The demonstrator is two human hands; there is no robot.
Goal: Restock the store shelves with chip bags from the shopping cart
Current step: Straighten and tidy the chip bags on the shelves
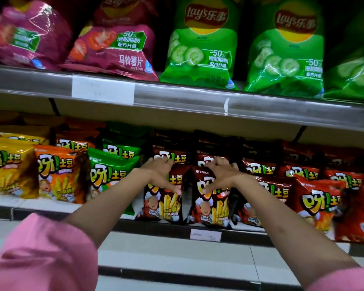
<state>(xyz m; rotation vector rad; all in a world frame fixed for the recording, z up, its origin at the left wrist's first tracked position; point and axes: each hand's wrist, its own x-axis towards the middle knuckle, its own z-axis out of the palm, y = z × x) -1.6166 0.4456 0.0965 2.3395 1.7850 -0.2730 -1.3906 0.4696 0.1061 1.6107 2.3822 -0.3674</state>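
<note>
Two dark brown chip bags stand side by side at the front of the lower shelf. My left hand grips the top of the left brown bag, fingers curled over its upper edge and thumb on its front. My right hand grips the top of the right brown bag the same way. Both bags are upright, with more brown bags stacked behind them. The shopping cart is out of view.
Green, orange and yellow bags fill the lower shelf to the left, red bags to the right. The upper shelf holds magenta and green Lay's bags. A white price tag hangs below.
</note>
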